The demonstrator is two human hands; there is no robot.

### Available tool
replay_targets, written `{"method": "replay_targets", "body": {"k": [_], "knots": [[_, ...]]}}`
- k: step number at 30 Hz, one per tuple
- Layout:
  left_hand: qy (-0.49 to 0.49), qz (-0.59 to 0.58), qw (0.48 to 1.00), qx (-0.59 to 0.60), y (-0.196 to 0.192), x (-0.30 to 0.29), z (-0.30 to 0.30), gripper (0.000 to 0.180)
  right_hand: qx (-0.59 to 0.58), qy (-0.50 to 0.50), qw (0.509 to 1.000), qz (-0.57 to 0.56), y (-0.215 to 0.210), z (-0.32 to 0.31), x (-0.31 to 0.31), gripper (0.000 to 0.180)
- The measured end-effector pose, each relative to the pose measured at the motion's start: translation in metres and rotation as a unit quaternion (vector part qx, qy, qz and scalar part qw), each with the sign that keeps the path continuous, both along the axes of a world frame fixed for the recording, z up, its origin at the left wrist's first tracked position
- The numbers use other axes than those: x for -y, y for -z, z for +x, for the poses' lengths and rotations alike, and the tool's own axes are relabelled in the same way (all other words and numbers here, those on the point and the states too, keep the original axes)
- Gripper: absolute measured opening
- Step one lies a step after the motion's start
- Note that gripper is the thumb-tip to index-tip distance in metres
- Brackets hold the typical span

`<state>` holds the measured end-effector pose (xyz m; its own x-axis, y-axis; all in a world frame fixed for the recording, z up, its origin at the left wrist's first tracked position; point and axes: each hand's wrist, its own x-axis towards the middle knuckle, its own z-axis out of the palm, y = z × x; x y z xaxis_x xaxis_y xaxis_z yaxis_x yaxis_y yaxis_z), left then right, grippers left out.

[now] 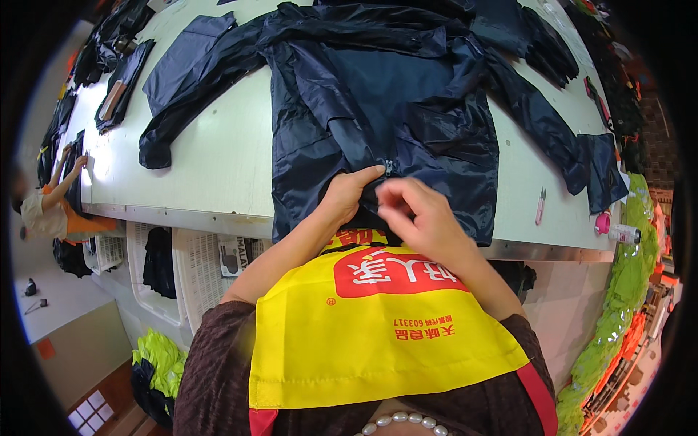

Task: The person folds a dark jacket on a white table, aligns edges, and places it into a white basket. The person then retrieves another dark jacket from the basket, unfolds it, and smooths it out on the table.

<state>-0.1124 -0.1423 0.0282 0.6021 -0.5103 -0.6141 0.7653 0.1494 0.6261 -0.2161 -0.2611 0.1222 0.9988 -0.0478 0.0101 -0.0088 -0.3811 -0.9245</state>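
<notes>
A dark navy jacket point(443, 160) lies spread on the white table in front of me, sleeves out to both sides and hem at the near edge. My left hand point(345, 198) grips its front edge near the hem, the thumb on the fabric beside a small metal zipper slider point(389, 168). Just to the right, my right hand point(422, 218) hovers close to the zipper with curled fingers. That hand is slightly blurred, and whatever its fingertips may hold is hidden.
Thread snips point(540, 206) and a pink-capped bottle point(614, 230) lie on the table point(218, 182) at right. Folded dark garments point(125, 83) sit far left, where another person point(54, 192) works. Below the edge stand white plastic baskets point(196, 269). Green garments point(618, 291) are piled at right.
</notes>
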Motion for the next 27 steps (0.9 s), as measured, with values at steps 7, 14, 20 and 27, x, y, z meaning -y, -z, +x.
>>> {"method": "replay_targets", "body": {"k": [7,14,20,27], "knots": [[0.041,0.058,0.997,0.027,0.008,-0.002,0.001,0.019,0.088,-0.060,0.930,-0.352,0.065,0.033,0.038,0.016],[0.052,0.098,0.994,-0.018,0.009,-0.007,-0.007,0.022,0.178,0.051,0.910,-0.372,0.094,0.084,0.062,0.006],[0.047,0.180,0.982,0.028,0.022,-0.024,0.001,0.047,0.185,0.228,0.915,-0.278,0.102,0.032,0.118,0.027],[0.114,0.380,0.873,0.282,0.067,-0.079,0.053,0.060,-0.119,0.429,0.724,-0.527,0.187,-0.179,0.290,0.031]]}}
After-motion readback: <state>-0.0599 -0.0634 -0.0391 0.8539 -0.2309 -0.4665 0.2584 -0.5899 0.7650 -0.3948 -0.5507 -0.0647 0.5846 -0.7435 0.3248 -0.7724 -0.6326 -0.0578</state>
